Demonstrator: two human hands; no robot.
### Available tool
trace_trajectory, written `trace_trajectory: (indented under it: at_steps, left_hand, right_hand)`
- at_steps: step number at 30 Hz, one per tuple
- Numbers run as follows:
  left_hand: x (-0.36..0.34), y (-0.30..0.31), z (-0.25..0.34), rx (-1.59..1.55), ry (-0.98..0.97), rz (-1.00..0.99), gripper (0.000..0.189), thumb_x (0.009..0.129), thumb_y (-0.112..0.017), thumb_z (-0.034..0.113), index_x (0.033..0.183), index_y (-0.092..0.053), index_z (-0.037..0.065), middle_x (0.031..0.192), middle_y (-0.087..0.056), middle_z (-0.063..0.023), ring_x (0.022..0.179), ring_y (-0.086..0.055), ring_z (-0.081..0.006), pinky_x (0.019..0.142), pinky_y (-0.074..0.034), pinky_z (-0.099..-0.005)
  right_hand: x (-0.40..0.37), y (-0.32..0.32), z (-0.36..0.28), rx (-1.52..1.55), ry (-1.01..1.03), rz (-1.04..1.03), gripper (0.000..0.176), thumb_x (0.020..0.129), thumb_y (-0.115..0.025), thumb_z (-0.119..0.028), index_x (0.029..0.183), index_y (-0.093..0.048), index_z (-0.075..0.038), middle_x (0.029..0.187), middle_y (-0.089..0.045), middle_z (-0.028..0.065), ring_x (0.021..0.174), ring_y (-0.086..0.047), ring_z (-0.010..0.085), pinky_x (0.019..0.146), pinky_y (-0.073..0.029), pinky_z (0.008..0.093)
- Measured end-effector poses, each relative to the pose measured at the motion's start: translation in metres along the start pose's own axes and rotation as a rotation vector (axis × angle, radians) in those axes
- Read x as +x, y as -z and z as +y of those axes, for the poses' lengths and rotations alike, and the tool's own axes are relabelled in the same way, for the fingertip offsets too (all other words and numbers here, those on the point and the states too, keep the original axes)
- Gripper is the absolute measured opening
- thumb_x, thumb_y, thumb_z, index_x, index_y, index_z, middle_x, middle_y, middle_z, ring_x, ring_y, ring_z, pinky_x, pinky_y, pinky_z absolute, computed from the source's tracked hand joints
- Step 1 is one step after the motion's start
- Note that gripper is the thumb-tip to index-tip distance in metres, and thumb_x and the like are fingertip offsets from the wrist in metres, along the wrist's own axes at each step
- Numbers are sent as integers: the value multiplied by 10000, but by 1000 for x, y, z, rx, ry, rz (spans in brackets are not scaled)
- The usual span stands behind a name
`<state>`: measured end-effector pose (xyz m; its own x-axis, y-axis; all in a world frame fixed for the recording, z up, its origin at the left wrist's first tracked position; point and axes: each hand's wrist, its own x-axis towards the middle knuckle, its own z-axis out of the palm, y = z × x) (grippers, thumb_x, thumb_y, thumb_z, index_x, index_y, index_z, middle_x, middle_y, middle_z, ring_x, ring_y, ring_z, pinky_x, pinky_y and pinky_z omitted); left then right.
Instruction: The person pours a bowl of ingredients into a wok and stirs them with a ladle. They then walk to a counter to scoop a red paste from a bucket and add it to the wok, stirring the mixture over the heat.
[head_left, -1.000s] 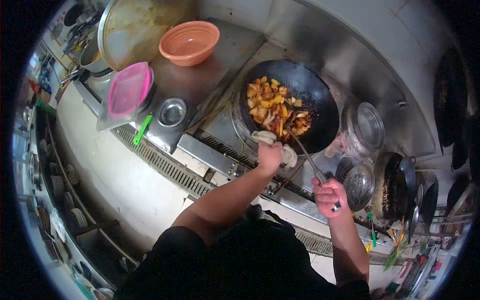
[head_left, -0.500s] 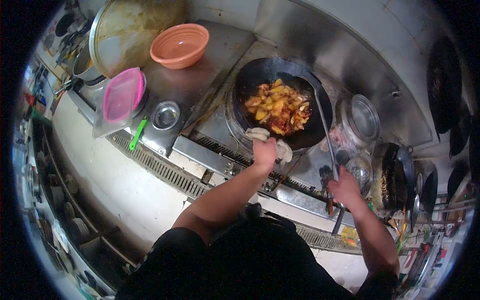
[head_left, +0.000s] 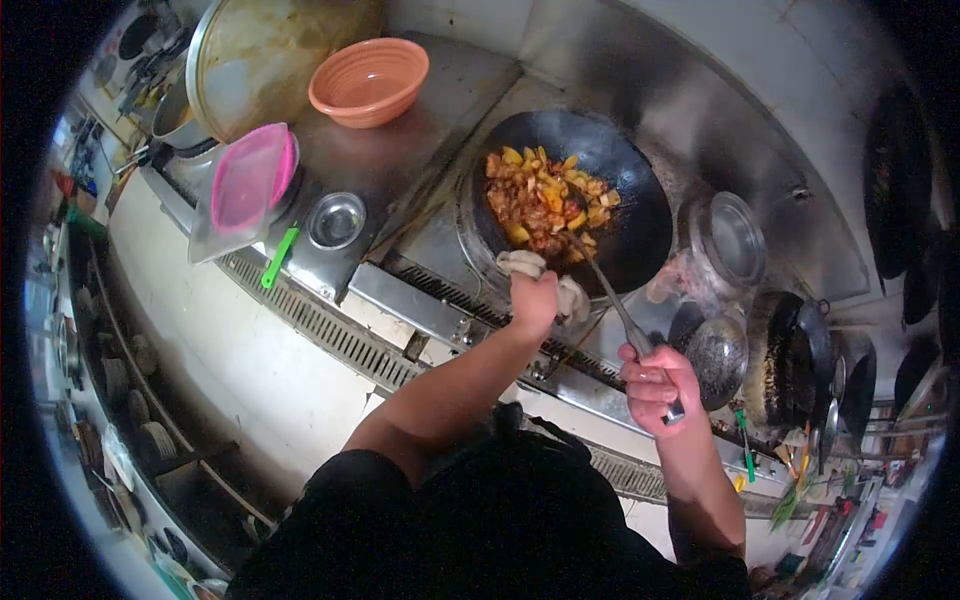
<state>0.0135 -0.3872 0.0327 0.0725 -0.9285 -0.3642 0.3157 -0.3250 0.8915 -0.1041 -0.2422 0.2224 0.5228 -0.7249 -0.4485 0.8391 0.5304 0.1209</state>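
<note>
Gripping a pale folded cloth [head_left: 540,272] at the near rim of the round black wok [head_left: 640,215], the left hand [head_left: 535,298] is closed tight, in the middle of the frame. Right of centre and lower, the right hand [head_left: 658,385] is fisted round the end of a long metal ladle handle [head_left: 612,300], which slants up and left so that its head lies among the food. That food, yellow and brown chunks in reddish sauce [head_left: 545,200], fills the left half of the wok, above centre. Left of the wok, on the steel counter [head_left: 440,120], stand a small round steel bowl [head_left: 336,220], a clear container with a pink lid [head_left: 245,185] and, at upper left, a ribbed orange plastic bowl [head_left: 368,80]. A wire mesh strainer [head_left: 715,360] rests at the right, just beside the right hand.
</note>
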Motion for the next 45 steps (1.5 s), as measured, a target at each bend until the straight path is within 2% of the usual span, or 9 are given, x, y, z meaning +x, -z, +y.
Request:
trace_trajectory:
  at_steps: [10, 15, 17, 21, 24, 30, 36, 41, 45]
  left_hand:
    - [1, -2, -5, 9, -10, 46, 312, 726, -576, 96, 971, -496, -80, 949, -592, -195, 883, -570, -277, 778, -430, -329]
    - [-2, -2, 3, -17, -2, 13, 270, 720, -571, 73, 942, -508, -66, 894, -589, -161, 847, -571, -244, 740, -438, -323]
    - [-13, -5, 19, -193, 85, 42, 201, 723, -570, 64, 895, -532, -33, 820, -573, -121, 785, -574, -231, 674, -446, -334]
    - [-9, 0, 29, -355, 447, -82, 128, 744, -568, 81, 846, -556, 5, 759, -556, -93, 668, -553, -235, 561, -429, -365]
    - [-38, -12, 77, -280, 435, 30, 61, 817, -489, 50, 871, -493, 77, 725, -539, -74, 614, -556, -224, 508, -441, -382]
    - [-58, 32, 16, -347, 143, -156, 136, 759, -550, 82, 870, -568, 6, 823, -566, -72, 746, -542, -178, 628, -444, -364]
    - [-134, 72, 23, 108, -359, -12, 143, 748, -512, 37, 887, -535, 10, 807, -561, -68, 741, -521, -148, 631, -433, -295]
    - [-75, 17, 110, -140, 225, -38, 113, 749, -535, 73, 813, -538, -20, 731, -552, -67, 607, -506, -153, 544, -423, -337]
    - [-74, 47, 19, -132, -83, -34, 185, 769, -510, 10, 951, -493, 35, 816, -521, -65, 730, -534, -158, 625, -443, -310]
  right_hand:
    - [-43, -1, 7, -2522, 511, 1125, 521, 759, -569, -141, 1241, -402, -35, 668, -581, 230, 614, -614, 371, 586, -495, 436]
    - [-77, -38, 15, -2453, 456, 765, 565, 784, -555, -142, 1313, -361, -120, 759, -596, 252, 688, -589, 416, 648, -485, 462]
    - [-63, -55, 10, -1854, -111, 1051, 570, 798, -547, -141, 1331, -345, -138, 832, -599, 251, 755, -579, 424, 683, -467, 474]
    - [-39, 1, -2, -2513, 400, 747, 523, 816, -529, -96, 1319, -384, -95, 607, -572, 78, 408, -513, 129, 439, -438, 279]
    - [-74, -70, 18, -2209, 178, 790, 523, 817, -525, -83, 1320, -382, -86, 581, -541, 51, 399, -489, 97, 401, -415, 257]
    - [-77, -52, 12, -1919, 9, 882, 511, 835, -536, -155, 1323, -392, -200, 610, -574, 75, 443, -547, 177, 445, -466, 312]
    - [-105, -6, 55, -2543, 320, 985, 537, 806, -570, -173, 1315, -402, -208, 740, -603, 223, 644, -607, 352, 642, -481, 382]
    - [-111, -51, 36, -2208, 132, 929, 542, 807, -570, -167, 1320, -397, -190, 644, -586, 167, 523, -580, 245, 561, -480, 343]
    - [-79, -8, 15, -2197, 206, 896, 524, 814, -552, -179, 1316, -402, -201, 667, -576, 146, 525, -559, 259, 536, -473, 385]
